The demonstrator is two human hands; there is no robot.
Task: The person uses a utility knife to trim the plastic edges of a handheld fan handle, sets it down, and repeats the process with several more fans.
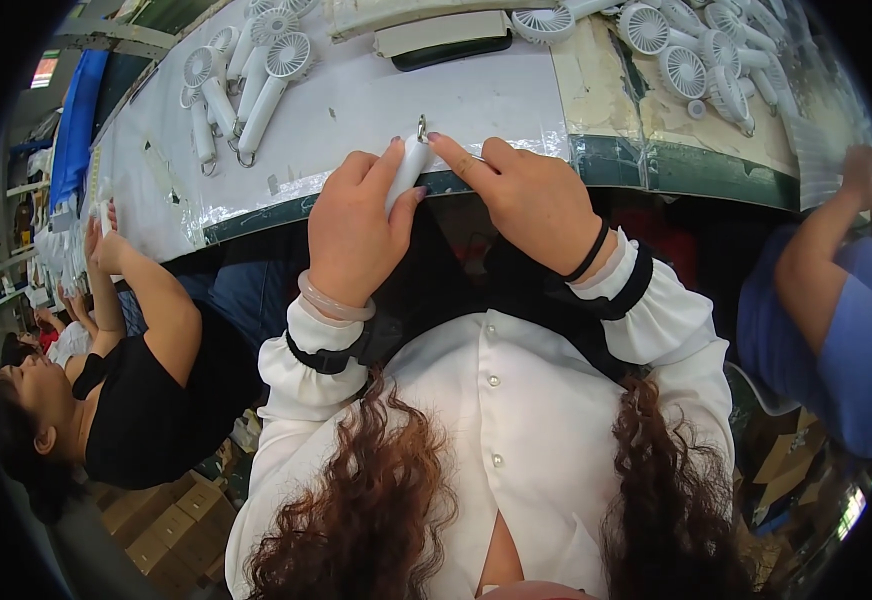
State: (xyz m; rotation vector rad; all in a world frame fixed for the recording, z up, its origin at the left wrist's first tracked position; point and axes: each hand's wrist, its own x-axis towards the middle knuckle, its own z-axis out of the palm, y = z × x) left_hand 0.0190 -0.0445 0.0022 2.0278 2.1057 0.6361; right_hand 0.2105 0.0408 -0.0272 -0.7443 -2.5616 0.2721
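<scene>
Head view: at upper middle, the left hand [361, 220] holds a white stick [409, 172], long way up, top leaning right. Its metal clip [422, 128] points up, nearer the right hand [536, 205], whose grip I cannot tell.

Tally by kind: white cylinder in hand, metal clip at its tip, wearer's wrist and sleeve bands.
White cylinder: 1
Metal clip: 1
Pale bangle: 1
Thin black wristband: 1
Wide black sleeve straps: 2
Total: 6
</scene>
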